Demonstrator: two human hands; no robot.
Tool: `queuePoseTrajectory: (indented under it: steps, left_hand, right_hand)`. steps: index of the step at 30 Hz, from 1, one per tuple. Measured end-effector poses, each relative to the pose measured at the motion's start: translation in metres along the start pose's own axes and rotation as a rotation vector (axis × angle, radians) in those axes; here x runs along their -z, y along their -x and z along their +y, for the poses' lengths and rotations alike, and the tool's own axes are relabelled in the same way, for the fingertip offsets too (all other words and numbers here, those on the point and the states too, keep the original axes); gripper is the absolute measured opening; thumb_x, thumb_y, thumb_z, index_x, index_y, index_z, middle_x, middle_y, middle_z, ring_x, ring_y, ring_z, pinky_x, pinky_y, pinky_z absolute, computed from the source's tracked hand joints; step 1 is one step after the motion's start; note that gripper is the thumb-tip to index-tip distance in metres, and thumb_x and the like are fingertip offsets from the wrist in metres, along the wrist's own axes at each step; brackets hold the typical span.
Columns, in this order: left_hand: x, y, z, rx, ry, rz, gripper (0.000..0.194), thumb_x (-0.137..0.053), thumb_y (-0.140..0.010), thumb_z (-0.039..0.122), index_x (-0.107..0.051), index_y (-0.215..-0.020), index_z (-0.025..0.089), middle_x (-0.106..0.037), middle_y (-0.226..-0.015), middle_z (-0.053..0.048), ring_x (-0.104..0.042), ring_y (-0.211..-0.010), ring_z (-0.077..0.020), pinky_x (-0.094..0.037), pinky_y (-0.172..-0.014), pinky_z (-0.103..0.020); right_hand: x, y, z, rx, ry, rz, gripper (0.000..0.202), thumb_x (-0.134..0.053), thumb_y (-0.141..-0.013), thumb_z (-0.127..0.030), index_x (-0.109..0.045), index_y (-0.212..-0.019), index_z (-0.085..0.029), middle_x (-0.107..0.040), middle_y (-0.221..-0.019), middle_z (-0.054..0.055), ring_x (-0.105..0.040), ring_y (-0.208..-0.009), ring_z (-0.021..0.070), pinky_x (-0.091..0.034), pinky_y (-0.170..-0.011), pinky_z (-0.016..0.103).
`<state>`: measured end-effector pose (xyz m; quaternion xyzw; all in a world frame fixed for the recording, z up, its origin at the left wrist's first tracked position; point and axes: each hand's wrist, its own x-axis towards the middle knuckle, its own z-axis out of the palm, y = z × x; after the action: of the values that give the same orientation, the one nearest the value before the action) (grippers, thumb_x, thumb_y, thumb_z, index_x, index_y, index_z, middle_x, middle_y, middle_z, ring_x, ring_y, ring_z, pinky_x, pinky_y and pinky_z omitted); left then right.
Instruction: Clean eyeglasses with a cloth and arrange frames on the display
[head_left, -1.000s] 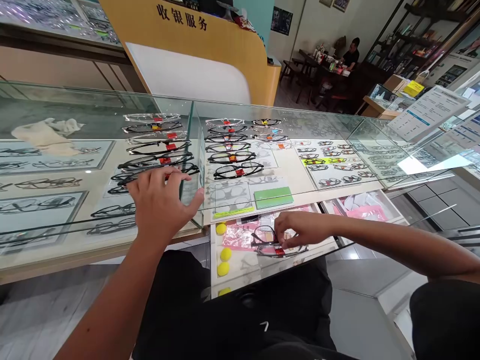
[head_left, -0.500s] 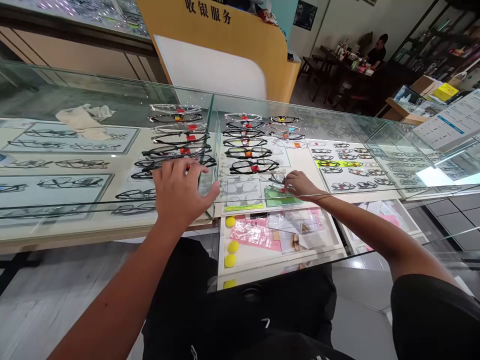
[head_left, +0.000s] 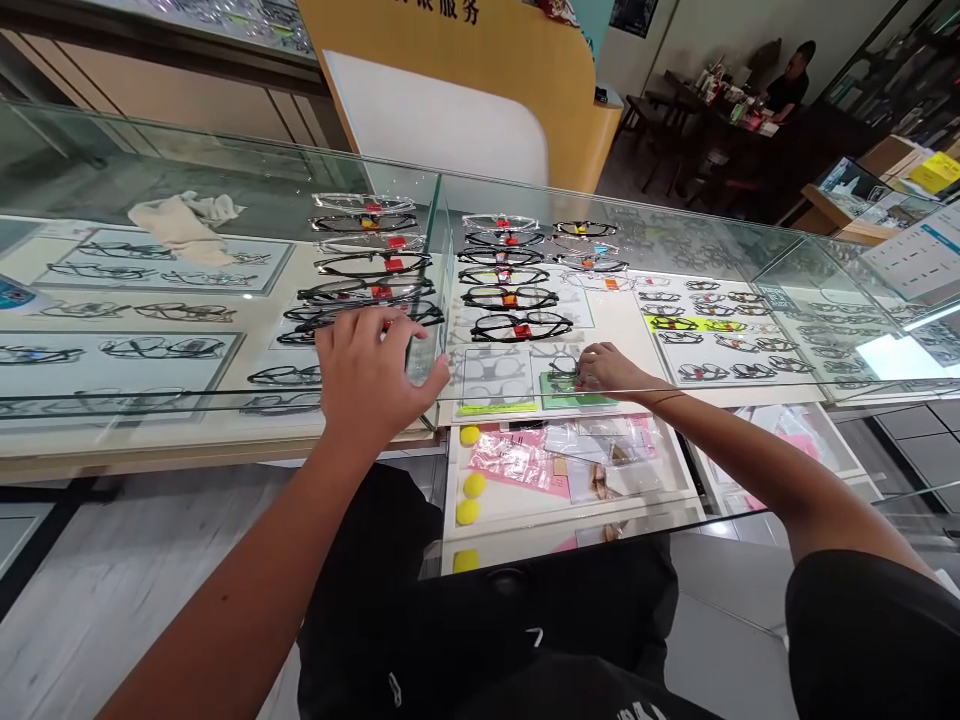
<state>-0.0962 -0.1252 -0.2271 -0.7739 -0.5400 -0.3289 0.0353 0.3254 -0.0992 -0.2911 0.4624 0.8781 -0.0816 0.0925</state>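
My right hand (head_left: 611, 371) reaches inside the glass display case, its fingers closed on a pair of glasses (head_left: 564, 367) over a green card (head_left: 574, 391). My left hand (head_left: 371, 370) rests on the case's glass top near the divider, fingers spread, holding nothing. Beyond my right hand, black-framed glasses with red tags (head_left: 523, 327) lie in a column. Another column of glasses (head_left: 375, 263) lies left of the divider, partly hidden by my left hand.
Below the case, an open drawer (head_left: 491, 505) holds plastic packets (head_left: 517, 462) and yellow discs (head_left: 474, 485). A beige cloth (head_left: 184, 232) lies at the left. A person (head_left: 789, 85) sits at a far table.
The view has shifted slightly, so most things appear further right. The glasses at my right hand now sit closer over the green card. My left hand stays spread on the glass.
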Motion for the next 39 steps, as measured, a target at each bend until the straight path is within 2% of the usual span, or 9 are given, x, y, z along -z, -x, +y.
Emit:
queuePoseTrajectory:
  steps: [4,9,15,21,27,31,33,35,39]
  left_hand:
    - [-0.001,0.0,-0.001,0.002,0.005,0.008,0.032,-0.069,-0.091,0.047,-0.072,-0.111,0.021,-0.07,-0.127,-0.019,-0.058,-0.127,-0.0451,-0.039,-0.106,-0.059]
    - [-0.001,0.0,-0.001,-0.015,-0.034,0.02,0.032,-0.066,-0.093,0.048,-0.071,-0.11,0.021,-0.071,-0.127,-0.019,-0.06,-0.125,-0.0444,-0.041,-0.102,-0.058]
    - [-0.002,0.001,-0.003,-0.032,-0.052,0.034,0.031,-0.067,-0.093,0.046,-0.07,-0.111,0.021,-0.071,-0.127,-0.018,-0.061,-0.124,-0.044,-0.041,-0.102,-0.057]
    - [0.001,0.001,-0.001,-0.027,-0.057,0.023,0.029,-0.068,-0.094,0.045,-0.07,-0.11,0.022,-0.071,-0.125,-0.018,-0.062,-0.123,-0.0439,-0.042,-0.101,-0.057]
    - [0.003,0.001,0.0,-0.057,-0.1,0.033,0.027,-0.064,-0.098,0.047,-0.069,-0.109,0.022,-0.072,-0.123,-0.016,-0.063,-0.122,-0.0425,-0.043,-0.097,-0.056]
    - [0.002,0.001,-0.002,-0.077,-0.121,0.026,0.028,-0.062,-0.1,0.047,-0.069,-0.11,0.022,-0.074,-0.121,-0.015,-0.063,-0.122,-0.0417,-0.043,-0.097,-0.056]
    - [0.001,0.001,-0.003,-0.082,-0.12,0.029,0.028,-0.061,-0.1,0.047,-0.069,-0.109,0.022,-0.074,-0.12,-0.016,-0.063,-0.122,-0.042,-0.043,-0.097,-0.056]
    - [0.0,0.001,-0.003,-0.081,-0.109,0.039,0.028,-0.061,-0.099,0.048,-0.07,-0.108,0.022,-0.075,-0.12,-0.016,-0.063,-0.122,-0.0425,-0.042,-0.098,-0.057]
    - [0.0,0.001,-0.002,-0.061,-0.083,0.028,0.028,-0.063,-0.096,0.047,-0.071,-0.108,0.022,-0.075,-0.121,-0.017,-0.062,-0.122,-0.0428,-0.041,-0.099,-0.057]
  right_hand:
    - [-0.003,-0.003,0.004,0.001,0.007,0.015,0.02,-0.071,-0.102,-0.034,-0.085,-0.098,-0.021,-0.081,-0.127,0.013,-0.059,-0.133,0.0354,-0.036,-0.112,0.047]
    - [-0.002,0.001,0.008,0.014,0.005,0.046,0.033,-0.066,-0.105,-0.048,-0.086,-0.106,-0.021,-0.081,-0.131,0.013,-0.061,-0.132,0.0346,-0.036,-0.115,0.048]
    - [0.005,-0.007,0.019,-0.04,0.002,0.055,0.043,-0.053,-0.111,-0.047,-0.084,-0.121,-0.018,-0.079,-0.138,0.015,-0.059,-0.133,0.036,-0.037,-0.11,0.049]
    - [-0.002,-0.022,0.022,-0.062,-0.002,0.023,0.042,-0.053,-0.111,-0.048,-0.085,-0.119,-0.021,-0.08,-0.136,0.012,-0.061,-0.133,0.0339,-0.037,-0.112,0.047]
    - [-0.002,-0.025,0.018,-0.092,0.007,-0.014,0.041,-0.053,-0.112,-0.043,-0.084,-0.119,-0.018,-0.079,-0.139,0.013,-0.061,-0.135,0.0347,-0.038,-0.115,0.047]
    - [0.014,-0.015,-0.004,-0.099,0.027,-0.048,0.037,-0.055,-0.111,-0.037,-0.081,-0.122,-0.014,-0.072,-0.151,0.018,-0.056,-0.143,0.0381,-0.038,-0.118,0.05]
    - [0.022,-0.003,-0.025,-0.089,0.031,-0.087,0.032,-0.058,-0.108,-0.031,-0.08,-0.122,-0.012,-0.072,-0.147,0.021,-0.06,-0.139,0.0382,-0.042,-0.115,0.049]
    - [0.028,0.013,-0.051,-0.06,0.016,-0.158,0.026,-0.06,-0.102,-0.02,-0.08,-0.117,-0.013,-0.077,-0.132,0.02,-0.068,-0.124,0.0336,-0.047,-0.105,0.044]
    - [0.049,0.051,-0.104,0.069,-0.078,-0.358,0.023,-0.064,-0.091,-0.006,-0.08,-0.1,-0.02,-0.081,-0.111,0.006,-0.073,-0.096,0.019,-0.05,-0.082,0.028]
